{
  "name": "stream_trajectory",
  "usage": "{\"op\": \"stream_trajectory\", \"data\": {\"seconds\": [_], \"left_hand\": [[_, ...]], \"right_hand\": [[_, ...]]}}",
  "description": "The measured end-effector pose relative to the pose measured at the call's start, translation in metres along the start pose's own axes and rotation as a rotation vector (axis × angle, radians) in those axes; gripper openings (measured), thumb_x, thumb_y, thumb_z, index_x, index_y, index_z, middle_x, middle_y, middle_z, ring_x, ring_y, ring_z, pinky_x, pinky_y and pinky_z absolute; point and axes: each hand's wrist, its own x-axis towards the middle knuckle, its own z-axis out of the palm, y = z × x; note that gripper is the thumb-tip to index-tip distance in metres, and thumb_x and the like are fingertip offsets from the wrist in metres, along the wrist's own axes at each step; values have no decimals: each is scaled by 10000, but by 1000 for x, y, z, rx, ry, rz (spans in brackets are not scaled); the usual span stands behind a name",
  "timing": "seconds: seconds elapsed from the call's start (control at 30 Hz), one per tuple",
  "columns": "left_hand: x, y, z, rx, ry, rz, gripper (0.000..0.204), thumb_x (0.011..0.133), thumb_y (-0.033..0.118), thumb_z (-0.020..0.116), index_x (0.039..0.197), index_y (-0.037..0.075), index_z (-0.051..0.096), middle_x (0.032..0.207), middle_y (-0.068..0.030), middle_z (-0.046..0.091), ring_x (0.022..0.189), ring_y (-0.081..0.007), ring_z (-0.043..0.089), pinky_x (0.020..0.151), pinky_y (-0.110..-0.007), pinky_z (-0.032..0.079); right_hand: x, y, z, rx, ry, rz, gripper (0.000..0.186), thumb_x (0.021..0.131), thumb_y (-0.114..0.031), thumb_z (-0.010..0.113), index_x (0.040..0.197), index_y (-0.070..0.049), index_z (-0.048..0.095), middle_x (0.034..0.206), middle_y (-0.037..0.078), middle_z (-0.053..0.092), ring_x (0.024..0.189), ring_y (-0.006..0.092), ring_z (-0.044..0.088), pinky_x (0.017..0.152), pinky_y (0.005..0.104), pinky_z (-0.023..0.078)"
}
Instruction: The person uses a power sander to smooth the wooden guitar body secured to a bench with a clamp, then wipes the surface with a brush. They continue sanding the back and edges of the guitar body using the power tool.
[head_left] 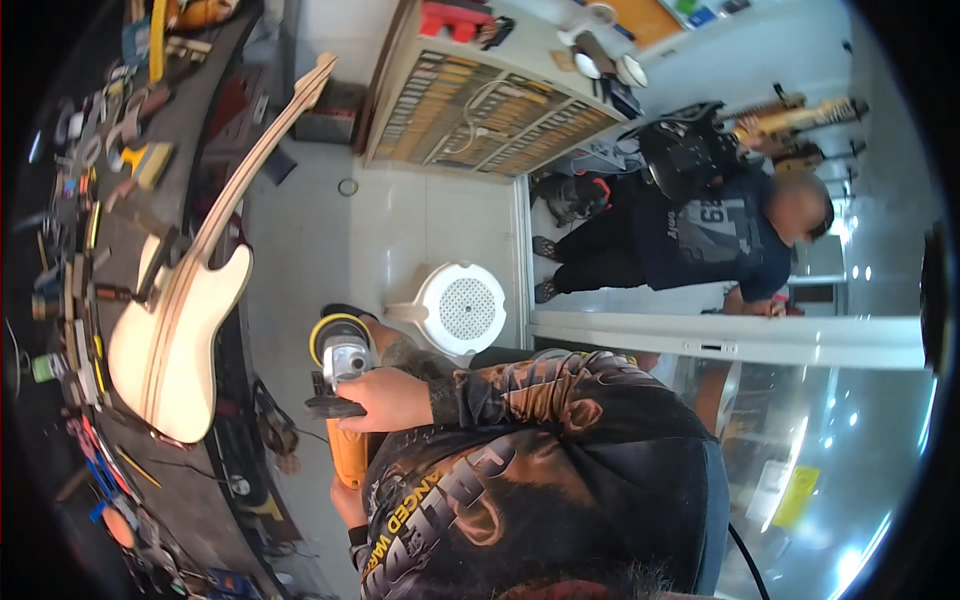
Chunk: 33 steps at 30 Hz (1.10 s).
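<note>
An orange angle grinder [349, 452] with a silver head and a round yellow-edged pad [326, 340] is in both my hands, in front of my body. Near its silver head, my right hand [388, 400] is closed around it, beside a black side handle [334, 407]. My left hand [347, 502] wraps the rear of the orange housing, partly hidden by the tool and my shirt. The pad touches nothing I can see. Apart from the grinder, an unfinished pale wooden electric guitar [187, 345] with dark stripes along its middle lies on the dark workbench [185, 500].
Hand tools, a yellow-handled brush [150, 165] and clamps crowd the bench. A white perforated stool [463, 310] stands on the tiled floor, near a tape-like ring [347, 187]. Beyond are a drawer cabinet [400, 100], a glass partition [830, 430] and another person [690, 235].
</note>
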Motion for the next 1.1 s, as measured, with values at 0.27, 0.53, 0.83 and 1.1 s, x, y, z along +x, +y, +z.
{"op": "stream_trajectory", "data": {"seconds": [0.27, 0.53, 0.83, 1.1], "left_hand": [[63, 37, -14, 233, -289, 158, 417, 918, 291, 846, 1136, -44, 727, 1036, -304, 764, 1031, -511, 732, 841, -537, 569], [115, 59, -11, 432, -424, 306, 475, 961, 429, 765, 1164, 0, 742, 1075, -307, 759, 1082, -531, 702, 870, -566, 557], [129, 69, -6, 512, -452, 302, 481, 964, 437, 757, 1169, 2, 743, 1078, -306, 759, 1083, -531, 701, 872, -568, 556], [127, 63, -2, 531, -459, 283, 486, 967, 445, 749, 1172, 4, 744, 1081, -306, 758, 1083, -531, 701, 875, -570, 555]], "right_hand": [[-64, 30, -19, 19, 196, 187, 423, 969, -408, 774, 1116, -16, 715, 926, 269, 752, 903, 478, 741, 825, 538, 569], [-105, 50, -23, 143, 288, 237, 471, 983, -400, 761, 1213, 6, 694, 1007, 283, 757, 960, 447, 755, 858, 502, 573], [-109, 59, -21, 236, 320, 193, 374, 941, -311, 764, 1129, 3, 684, 978, 246, 760, 962, 422, 763, 864, 502, 571], [-104, 49, -25, 238, 284, 187, 372, 917, -296, 773, 1103, 9, 668, 969, 226, 753, 942, 388, 756, 853, 482, 565]]}}
